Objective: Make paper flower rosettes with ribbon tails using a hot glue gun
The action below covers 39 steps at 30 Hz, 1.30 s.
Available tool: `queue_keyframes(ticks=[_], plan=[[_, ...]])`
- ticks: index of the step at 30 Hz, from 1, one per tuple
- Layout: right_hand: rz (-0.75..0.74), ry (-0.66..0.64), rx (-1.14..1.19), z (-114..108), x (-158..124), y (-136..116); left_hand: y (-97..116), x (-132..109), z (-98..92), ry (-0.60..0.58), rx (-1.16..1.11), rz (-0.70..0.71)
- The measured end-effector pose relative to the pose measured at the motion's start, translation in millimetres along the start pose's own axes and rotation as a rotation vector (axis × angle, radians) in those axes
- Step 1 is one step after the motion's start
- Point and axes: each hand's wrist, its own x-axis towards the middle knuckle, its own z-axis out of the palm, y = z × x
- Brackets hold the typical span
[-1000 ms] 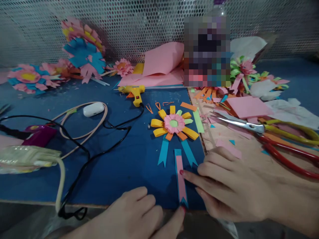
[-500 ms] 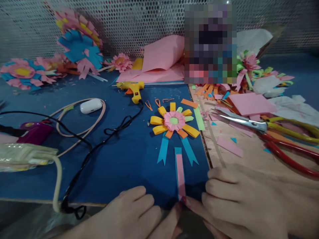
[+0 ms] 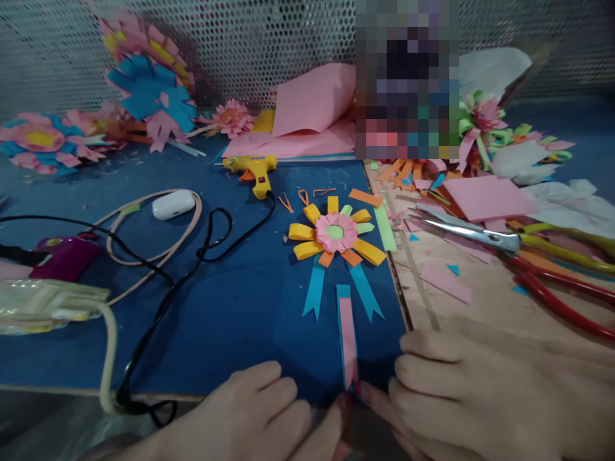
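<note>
A pink paper strip [image 3: 349, 339] lies over a slightly wider blue strip [image 3: 343, 291], whose top end shows past the pink. Both strips run down to the table's front edge. There, my left hand [image 3: 262, 413] is closed, its fingertips at the strips' lower end. From the other side, my right hand [image 3: 461, 390] pinches the same end, fingers curled. The fingertips partly hide that end. Just above lies a paper flower [image 3: 336, 232] with a pink and green centre, yellow loops and two blue ribbon tails [image 3: 314, 294].
A yellow glue gun [image 3: 254, 171] lies behind, its black cord [image 3: 211, 253] looping leftward. To the right are scissors [image 3: 494, 238] with yellow and red handles among paper scraps [image 3: 444, 282]. A white earphone case [image 3: 173, 205] and an extension socket [image 3: 52, 304] are at left.
The loop in the glue gun's cord has opened wider and shifted upward. Both hands stay at the strips' lower end, with very little movement.
</note>
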Motion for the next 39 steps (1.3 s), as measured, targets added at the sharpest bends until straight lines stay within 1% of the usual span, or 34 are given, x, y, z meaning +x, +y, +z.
queue_keyframes(ticks=[1, 4, 6, 9, 11, 13, 15, 19, 21, 25, 29, 35, 39], plan=[[0.026, 0.016, -0.005, 0.3, 0.2, -1.1, 0.0, -0.2, -0.3, 0.001, 0.003, -0.005], [0.17, 0.104, -0.045, 0.4, 0.3, -3.6, -1.1, -2.5, -2.1, -0.015, 0.007, 0.006], [0.198, 0.141, -0.066, 0.1, 0.6, -3.6, -2.5, -4.5, -3.5, -0.055, 0.009, 0.032], [0.154, 0.164, -0.113, 0.2, 1.5, -1.8, -3.6, -5.8, -4.4, -0.095, 0.008, 0.048], [0.223, 0.203, -0.14, 1.0, 1.7, -0.8, -2.6, -5.3, -3.5, -0.086, 0.004, 0.031], [0.306, 0.209, -0.13, 2.0, 1.2, -0.6, -0.1, -4.7, -1.8, -0.062, -0.005, 0.011], [0.36, 0.166, -0.113, 2.8, 0.5, -0.6, 3.3, -4.6, -0.1, -0.044, 0.0, -0.034], [0.355, 0.174, -0.104, 3.9, 1.4, -0.2, 8.5, -6.2, 0.8, -0.065, 0.01, -0.11], [0.35, 0.175, -0.094, 3.8, 3.1, 0.8, 9.5, -6.6, 0.6, -0.073, -0.002, -0.098], [0.342, 0.133, -0.1, 2.1, 5.9, 3.6, 10.4, -7.0, 1.3, -0.059, 0.004, -0.114], [0.362, 0.144, -0.103, 1.0, 5.5, 3.3, 10.0, -8.8, 3.1, -0.055, 0.005, -0.117], [0.316, 0.158, -0.108, 2.2, 5.8, 0.5, 9.0, -8.4, 2.5, -0.063, -0.003, -0.111], [0.342, 0.146, -0.099, 0.8, 6.6, 0.8, 9.7, -6.5, 2.7, -0.046, -0.003, -0.119]])
